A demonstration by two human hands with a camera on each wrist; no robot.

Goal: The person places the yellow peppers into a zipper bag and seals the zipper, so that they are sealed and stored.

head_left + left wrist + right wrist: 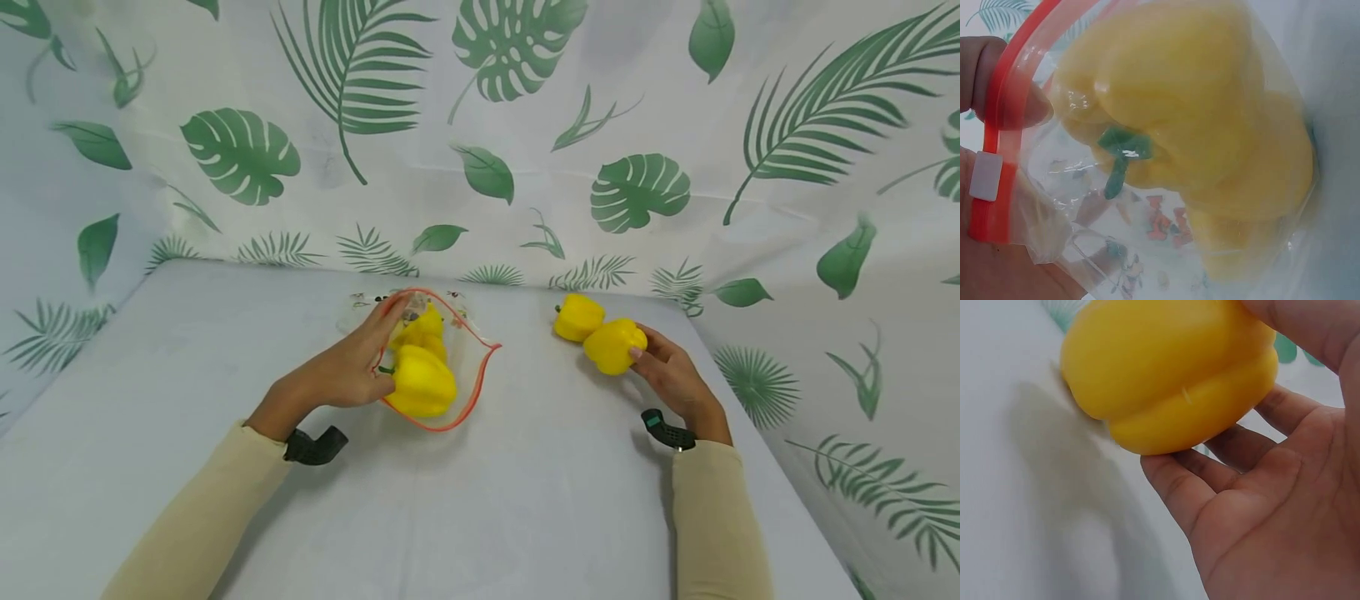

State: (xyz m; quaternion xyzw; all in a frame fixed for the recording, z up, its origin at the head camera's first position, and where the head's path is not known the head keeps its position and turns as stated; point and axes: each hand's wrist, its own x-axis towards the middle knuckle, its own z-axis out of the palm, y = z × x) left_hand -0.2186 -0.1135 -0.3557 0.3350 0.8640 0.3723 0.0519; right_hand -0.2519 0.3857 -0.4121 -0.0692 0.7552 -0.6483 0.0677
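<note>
A clear zip bag (468, 392) with a red-orange rim lies left of the table's middle, its mouth spread apart. Inside it are yellow bell peppers (424, 382), one with a green stem turned to the left. My left hand (337, 367) grips the bag's rim; in the left wrist view the thumb (1035, 106) shows through the plastic by the red strip and white slider (987, 176). On the right, my right hand (672, 375) holds a yellow bell pepper (615, 346) between thumb and fingers. Another yellow bell pepper (579, 317) sits just behind it.
A white table (480, 517) spreads under both arms. At its back rises a white sheet (547, 183) printed with green leaves, which also lines the left and right sides. Both wrists wear dark bands (667, 431).
</note>
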